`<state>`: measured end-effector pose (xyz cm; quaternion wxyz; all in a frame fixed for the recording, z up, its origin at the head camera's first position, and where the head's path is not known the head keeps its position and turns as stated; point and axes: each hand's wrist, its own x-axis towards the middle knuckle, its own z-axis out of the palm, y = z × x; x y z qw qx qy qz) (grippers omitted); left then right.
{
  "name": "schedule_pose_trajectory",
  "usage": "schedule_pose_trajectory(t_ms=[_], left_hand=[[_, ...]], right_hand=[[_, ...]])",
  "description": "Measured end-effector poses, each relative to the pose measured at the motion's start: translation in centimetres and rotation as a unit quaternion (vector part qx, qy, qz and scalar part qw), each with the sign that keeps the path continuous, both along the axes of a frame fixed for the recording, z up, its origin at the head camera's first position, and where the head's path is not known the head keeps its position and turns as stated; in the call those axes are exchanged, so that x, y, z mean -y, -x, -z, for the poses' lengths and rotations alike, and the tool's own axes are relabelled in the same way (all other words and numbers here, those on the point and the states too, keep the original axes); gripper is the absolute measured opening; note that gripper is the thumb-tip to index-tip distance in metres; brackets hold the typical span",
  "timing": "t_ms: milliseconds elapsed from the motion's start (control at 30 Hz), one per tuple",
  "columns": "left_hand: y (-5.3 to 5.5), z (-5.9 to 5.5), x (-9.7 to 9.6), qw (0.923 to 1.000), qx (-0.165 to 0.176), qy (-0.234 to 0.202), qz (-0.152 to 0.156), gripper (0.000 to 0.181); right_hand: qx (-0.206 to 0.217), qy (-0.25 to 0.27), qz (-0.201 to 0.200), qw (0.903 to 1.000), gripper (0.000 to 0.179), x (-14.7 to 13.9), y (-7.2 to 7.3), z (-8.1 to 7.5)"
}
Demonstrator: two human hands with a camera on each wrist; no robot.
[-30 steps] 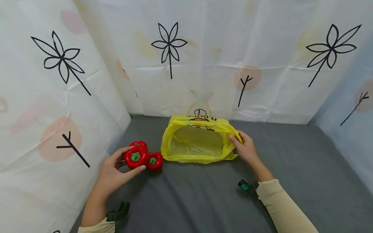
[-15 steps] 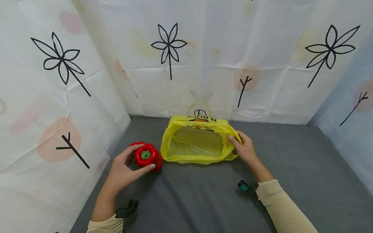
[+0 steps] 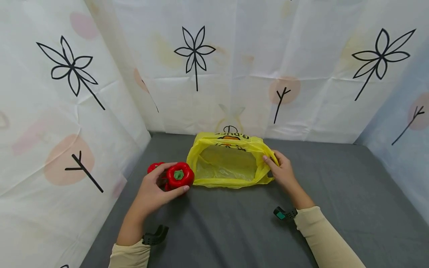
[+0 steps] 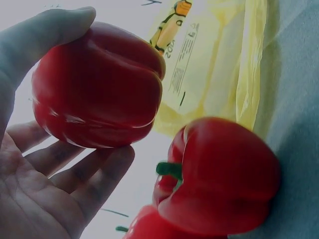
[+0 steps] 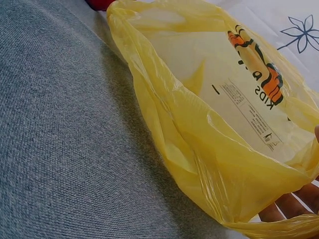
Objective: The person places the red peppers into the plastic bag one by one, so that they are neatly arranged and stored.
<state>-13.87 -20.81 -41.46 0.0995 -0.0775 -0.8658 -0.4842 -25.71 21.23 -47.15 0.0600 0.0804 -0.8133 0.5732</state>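
Observation:
My left hand (image 3: 152, 193) grips a red bell pepper (image 3: 180, 175) between thumb and fingers, above the table at the left edge of the bag. In the left wrist view the held pepper (image 4: 99, 87) is off the table. Two more red peppers lie below it: one pepper (image 4: 224, 174) with a green stem, and another pepper (image 4: 164, 224) partly cut off by the frame. A yellow plastic bag (image 3: 231, 182) lies with its mouth open toward me. My right hand (image 3: 283, 171) pinches the bag's right side by the handle; its fingers show behind the plastic in the right wrist view.
A grey cloth (image 3: 241, 223) covers the table. White printed sheets (image 3: 248, 56) hang behind it and along both sides. Each wrist carries a dark strap, such as the left strap (image 3: 155, 236).
My left hand has moved right with the pepper, from above the other peppers to the bag's left edge. The right hand and the bag have stayed in place.

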Motion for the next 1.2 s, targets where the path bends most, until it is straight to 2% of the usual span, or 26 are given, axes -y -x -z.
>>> schedule_pose_trajectory(t_ms=[267, 500, 600, 933, 1133, 1200], left_hand=[[0.9, -0.4, -1.6, 0.9991, 0.002, -0.024, 0.036, 0.071], [1.8, 0.0, -3.7, 0.9979, -0.015, -0.021, 0.059, 0.07], [2.4, 0.1, -4.7, 0.9968, -0.012, -0.029, 0.074, 0.07], [4.0, 1.0, -7.4, 0.9926, 0.007, -0.049, 0.111, 0.065], [4.5, 1.3, -8.3, 0.9914, 0.012, -0.055, 0.118, 0.064], [4.8, 1.4, -8.5, 0.9914, 0.017, -0.057, 0.117, 0.063]], right_hand=[[0.013, -0.012, 0.004, 0.9998, 0.047, 0.2, 0.0, -0.4], [0.028, -0.012, -0.005, 0.9995, 0.045, 1.0, -1.5, -2.9], [0.024, -0.016, -0.004, 0.9996, 0.046, 1.1, -1.9, -3.4], [0.026, -0.003, -0.002, 0.9997, 0.044, 1.0, -2.0, -3.4], [0.022, 0.0, -0.001, 0.9998, 0.044, 1.1, -2.0, -3.4], [0.016, 0.0, 0.001, 0.9999, 0.044, 0.8, -1.5, -2.6]])
